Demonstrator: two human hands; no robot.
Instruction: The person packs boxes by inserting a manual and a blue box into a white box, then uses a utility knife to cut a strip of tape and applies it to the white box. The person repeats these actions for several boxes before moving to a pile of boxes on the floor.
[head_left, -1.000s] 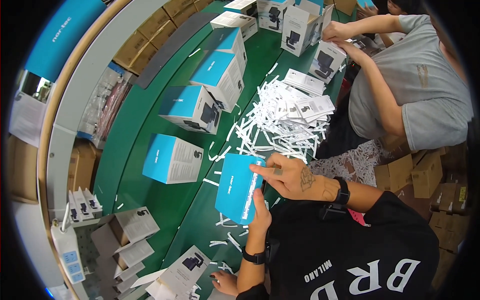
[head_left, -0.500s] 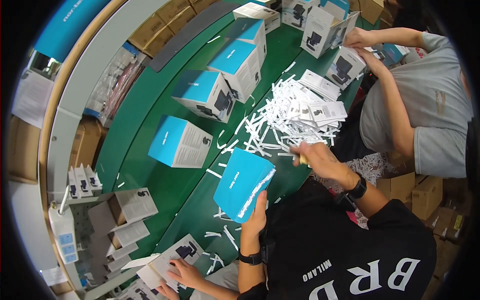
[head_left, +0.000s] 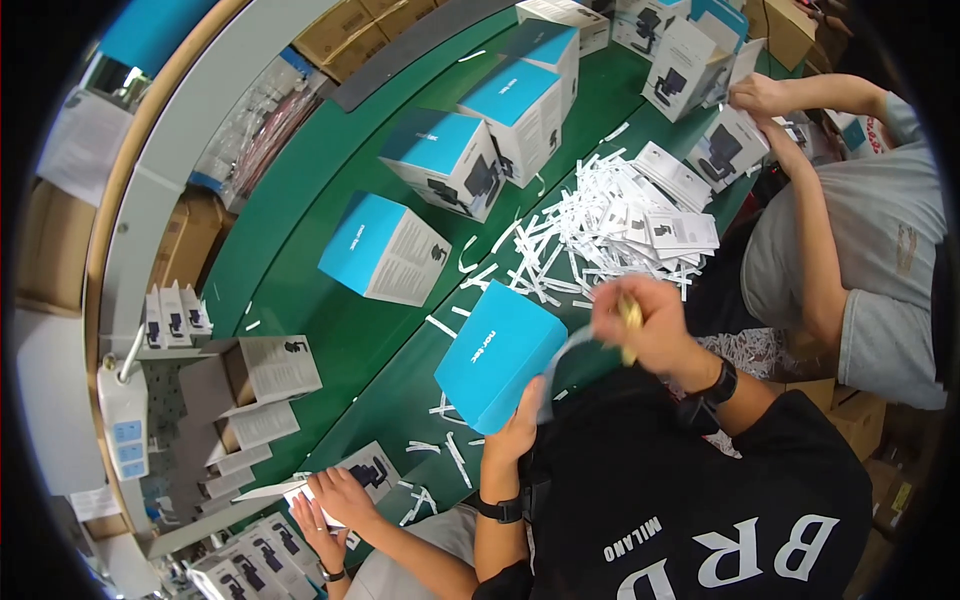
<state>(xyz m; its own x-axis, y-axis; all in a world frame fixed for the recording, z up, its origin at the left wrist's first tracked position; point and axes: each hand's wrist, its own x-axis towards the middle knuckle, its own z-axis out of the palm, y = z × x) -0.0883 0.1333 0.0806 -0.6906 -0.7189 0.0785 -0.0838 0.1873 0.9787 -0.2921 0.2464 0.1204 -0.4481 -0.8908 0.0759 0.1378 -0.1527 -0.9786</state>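
My left hand (head_left: 514, 425) grips a blue carton (head_left: 500, 350) by its lower right edge, tilted above the green table. Just right of the carton, my right hand (head_left: 655, 330) is closed around a small gold-yellow item (head_left: 630, 325), whose kind I cannot make out. A blurred, pale strip (head_left: 570, 352) runs along the carton's right edge toward that hand. Beyond my right hand lies a heap of white paper strips (head_left: 585, 220) with folded printed leaflets (head_left: 675, 230) on top.
Blue-and-white cartons (head_left: 385, 245) stand in a row across the green table (head_left: 300, 370). A co-worker in grey (head_left: 860, 240) handles a carton at right; another's hands (head_left: 340, 500) work on a box at lower left. Open boxes (head_left: 270, 370) and a power strip (head_left: 125, 420) are at left.
My right hand has come nearer the carton, and the gold-yellow item shows more clearly. The jagged white edge on the carton no longer shows; a pale strip hangs there. The view has shifted slightly.
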